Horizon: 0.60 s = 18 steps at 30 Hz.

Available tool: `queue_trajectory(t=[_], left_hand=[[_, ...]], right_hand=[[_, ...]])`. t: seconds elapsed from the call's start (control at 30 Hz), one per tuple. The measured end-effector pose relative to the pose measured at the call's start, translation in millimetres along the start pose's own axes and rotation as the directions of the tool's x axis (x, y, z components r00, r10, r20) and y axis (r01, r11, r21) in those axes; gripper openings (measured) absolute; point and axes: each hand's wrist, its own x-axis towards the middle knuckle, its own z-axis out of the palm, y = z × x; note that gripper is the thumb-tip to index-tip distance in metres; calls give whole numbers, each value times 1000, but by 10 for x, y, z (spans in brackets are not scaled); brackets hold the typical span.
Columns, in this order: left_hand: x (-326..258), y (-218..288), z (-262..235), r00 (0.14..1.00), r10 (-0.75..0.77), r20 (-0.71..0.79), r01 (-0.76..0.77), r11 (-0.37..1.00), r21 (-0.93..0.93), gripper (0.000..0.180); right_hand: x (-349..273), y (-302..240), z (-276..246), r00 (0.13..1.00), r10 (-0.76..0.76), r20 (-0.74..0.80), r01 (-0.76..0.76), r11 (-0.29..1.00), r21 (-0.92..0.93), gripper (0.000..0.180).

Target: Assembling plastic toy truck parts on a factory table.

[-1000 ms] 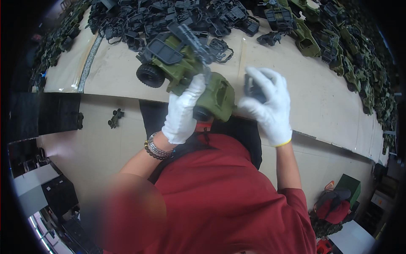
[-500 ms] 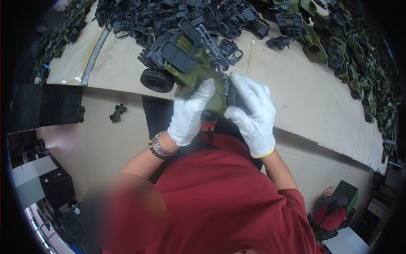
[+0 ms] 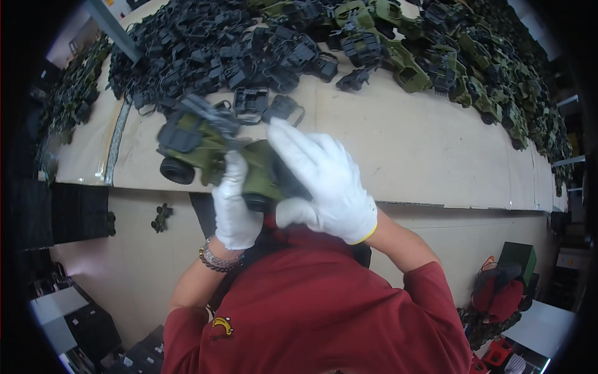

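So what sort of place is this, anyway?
Probably a toy factory or workshop, though I can't be certain. A long table holds a big pile of loose dark grey parts, many green toy vehicles are heaped on the right, and a white-gloved left hand holds a similar toy vehicle.

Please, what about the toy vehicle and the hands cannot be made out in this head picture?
Head view: right end of the green plastic toy vehicle, mostly covered by the right white-gloved hand.
Head view: left white-gloved hand, most fingers hidden behind the vehicle.
Head view: fine details of the long grey part atop the vehicle, blurred, probably by motion.
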Motion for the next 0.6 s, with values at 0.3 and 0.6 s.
queue_trajectory(t=[0.3,0.6], left_hand=[[-269,101,344,983,-174,65,186,921,-343,60],[-144,410,216,984,-176,-20,176,984,-25,41]], right_hand=[[212,-44,173,894,-203,-399,228,974,14,72],[296,65,-72,955,-101,-278,130,988,88,83]])
